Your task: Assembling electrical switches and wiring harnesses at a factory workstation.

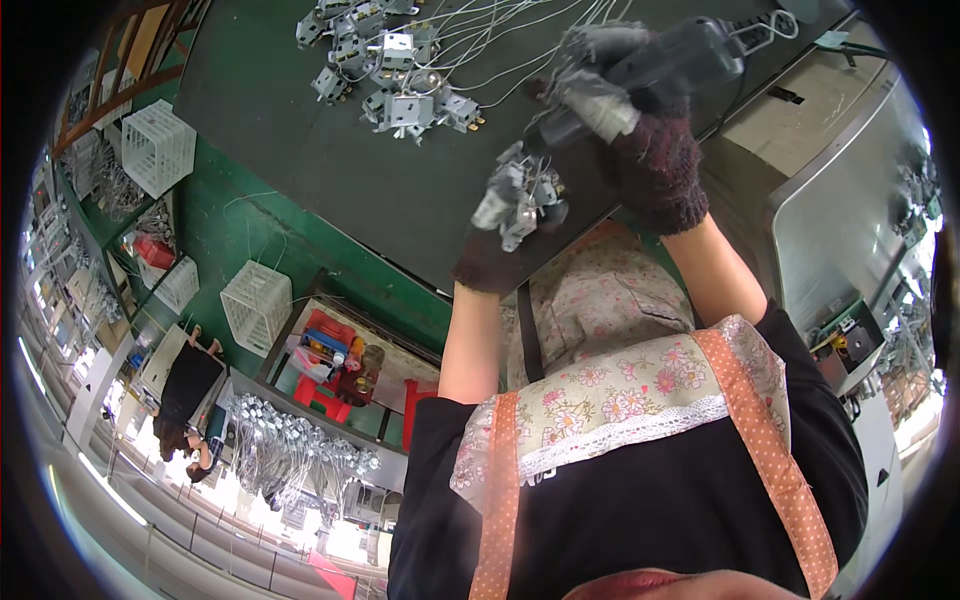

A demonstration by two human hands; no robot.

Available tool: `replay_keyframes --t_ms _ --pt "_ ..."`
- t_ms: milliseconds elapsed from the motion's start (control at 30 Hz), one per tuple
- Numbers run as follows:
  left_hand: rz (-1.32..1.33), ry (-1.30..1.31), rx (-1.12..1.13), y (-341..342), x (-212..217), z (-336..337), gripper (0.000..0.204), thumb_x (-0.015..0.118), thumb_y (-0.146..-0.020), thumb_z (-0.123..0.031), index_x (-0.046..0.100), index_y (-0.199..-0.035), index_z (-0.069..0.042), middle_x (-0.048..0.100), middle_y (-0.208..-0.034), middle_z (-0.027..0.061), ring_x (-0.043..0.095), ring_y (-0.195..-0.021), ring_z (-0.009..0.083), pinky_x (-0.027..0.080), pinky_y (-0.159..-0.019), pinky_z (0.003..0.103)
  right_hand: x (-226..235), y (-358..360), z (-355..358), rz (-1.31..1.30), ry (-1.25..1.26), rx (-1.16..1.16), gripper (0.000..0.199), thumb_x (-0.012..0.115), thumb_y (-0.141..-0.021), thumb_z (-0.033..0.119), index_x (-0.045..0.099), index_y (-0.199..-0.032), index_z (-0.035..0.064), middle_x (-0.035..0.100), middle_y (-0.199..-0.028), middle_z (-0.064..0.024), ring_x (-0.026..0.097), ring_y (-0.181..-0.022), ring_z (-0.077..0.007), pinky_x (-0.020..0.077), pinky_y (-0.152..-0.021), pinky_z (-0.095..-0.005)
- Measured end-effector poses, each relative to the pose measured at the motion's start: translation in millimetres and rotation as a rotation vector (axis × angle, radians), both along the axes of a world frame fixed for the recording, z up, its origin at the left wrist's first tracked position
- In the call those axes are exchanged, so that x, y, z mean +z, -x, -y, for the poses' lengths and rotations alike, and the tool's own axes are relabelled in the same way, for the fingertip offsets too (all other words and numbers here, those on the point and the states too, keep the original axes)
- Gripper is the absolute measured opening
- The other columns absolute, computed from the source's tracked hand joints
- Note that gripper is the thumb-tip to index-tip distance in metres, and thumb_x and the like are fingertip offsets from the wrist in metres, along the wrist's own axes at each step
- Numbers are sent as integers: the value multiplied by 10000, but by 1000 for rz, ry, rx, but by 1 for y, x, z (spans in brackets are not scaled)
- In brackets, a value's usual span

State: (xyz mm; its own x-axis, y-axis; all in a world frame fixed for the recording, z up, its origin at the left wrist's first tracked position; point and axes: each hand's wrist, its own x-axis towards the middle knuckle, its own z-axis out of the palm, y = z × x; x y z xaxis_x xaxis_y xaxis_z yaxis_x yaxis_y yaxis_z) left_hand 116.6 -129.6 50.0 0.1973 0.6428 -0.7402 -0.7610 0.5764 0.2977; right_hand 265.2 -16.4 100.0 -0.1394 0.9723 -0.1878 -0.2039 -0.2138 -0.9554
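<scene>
My right hand, in a dark knitted glove with pale fingertip covers, is wrapped round a black electric screwdriver. The driver slants down to the left, its nose close to the parts in my left hand; whether it touches them I cannot tell. My left hand, gloved alike and blurred, closes on small boxy silver metal parts just above the table's near edge. More metal parts of this kind lie heaped farther off, with thin pale wires running from them toward the upper right.
The dark table slopes across the view. White plastic crates stand on the green floor at left, near a shelf with red trays. A metal sheet-edged surface is at right. Another person sits far left by hanging wired parts.
</scene>
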Motion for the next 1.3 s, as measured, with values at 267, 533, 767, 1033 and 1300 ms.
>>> replay_keyframes --t_ms 267,533,767,1033,1300 --pt "-505 252 93 -26 43 2 374 572 -956 -233 469 -1298 -123 546 -1191 74 564 -1071 169 508 -902 349 -66 14 -2 -24 -16 -120 340 715 -799 33 575 -1108 46 640 -994 -65 640 -889 -161 534 -732 -305" --pt "-31 194 106 -19 -1 48 273 609 -915 -132 562 -1176 -68 611 -1093 65 594 -1017 164 525 -872 316 -58 13 13 14 185 -57 392 775 -740 100 606 -1091 64 643 -970 -33 621 -883 -141 538 -723 -296" --pt "235 -31 -42 -22 -18 47 319 662 -866 -88 573 -1172 -79 627 -1061 56 612 -940 165 519 -783 311 -59 8 19 90 164 -36 354 737 -785 86 590 -1105 48 637 -984 -64 632 -896 -164 542 -736 -315" --pt "-1566 -628 -538 -43 -8 42 393 736 -801 -139 592 -1147 -21 649 -1005 189 616 -974 332 490 -818 422 -56 -16 12 340 -367 -76 335 687 -836 122 558 -1133 33 605 -1051 -119 627 -968 -224 553 -793 -368" --pt "-1689 -663 -568 -21 -31 49 454 744 -794 -172 585 -1194 -28 608 -1133 213 632 -960 361 534 -776 411 -2 -41 37 -26 -184 105 359 650 -860 65 482 -1174 16 587 -1070 -126 608 -949 -201 534 -860 -350"
